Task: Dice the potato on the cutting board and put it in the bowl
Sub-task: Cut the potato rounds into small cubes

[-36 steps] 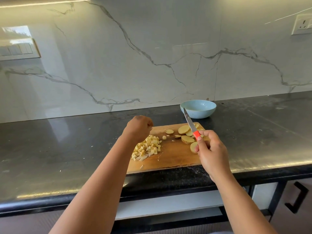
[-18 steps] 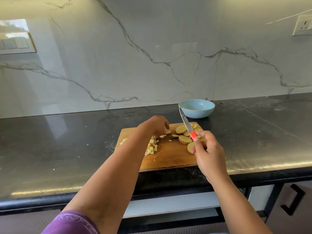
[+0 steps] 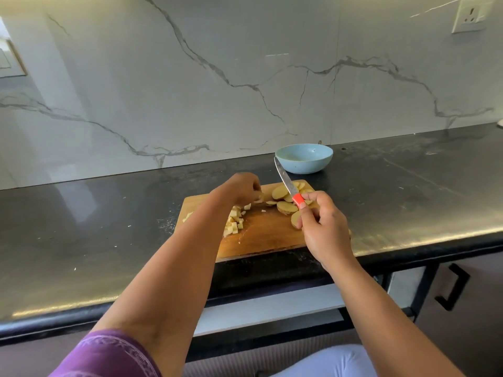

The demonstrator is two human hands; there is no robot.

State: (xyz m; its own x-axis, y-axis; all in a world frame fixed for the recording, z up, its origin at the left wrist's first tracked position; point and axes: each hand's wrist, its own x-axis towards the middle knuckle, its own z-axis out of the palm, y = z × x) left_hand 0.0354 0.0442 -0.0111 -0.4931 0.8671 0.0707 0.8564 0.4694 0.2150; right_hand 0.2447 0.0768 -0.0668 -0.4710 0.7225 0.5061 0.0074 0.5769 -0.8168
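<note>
A wooden cutting board (image 3: 261, 235) lies on the dark surface (image 3: 109, 227), its near edge close to the surface's front lip. On the board's left half sits a heap of diced potato (image 3: 234, 219), partly hidden behind the left forearm. On the right half, toward the far corner, lie several round potato slices (image 3: 286, 207), overlapping one another, skin showing on their rims.

The left hand (image 3: 242, 187) reaches over the middle of the board, fingers curled down over a small potato piece (image 3: 260, 199) between the dice and the slices; its grip seems to pinch that piece, though the knuckles hide the fingertips.

The right hand (image 3: 324, 227) hovers above the board's right side, its grip closed round the orange handle of a knife (image 3: 288, 185). The blade points away and slightly left, raised over the slices, its tip appearing in front of the bowl's left rim.

A pale blue bowl (image 3: 306, 159) stands on the surface just beyond the board's far right corner, near the marble wall (image 3: 245, 77). Its inside, as far as it shows, holds no potato.

A purple sleeve (image 3: 109, 355) shows at the lower left. A wall socket (image 3: 469, 16) sits at the upper right, and a cabinet handle (image 3: 453, 287) below the surface at right.
</note>
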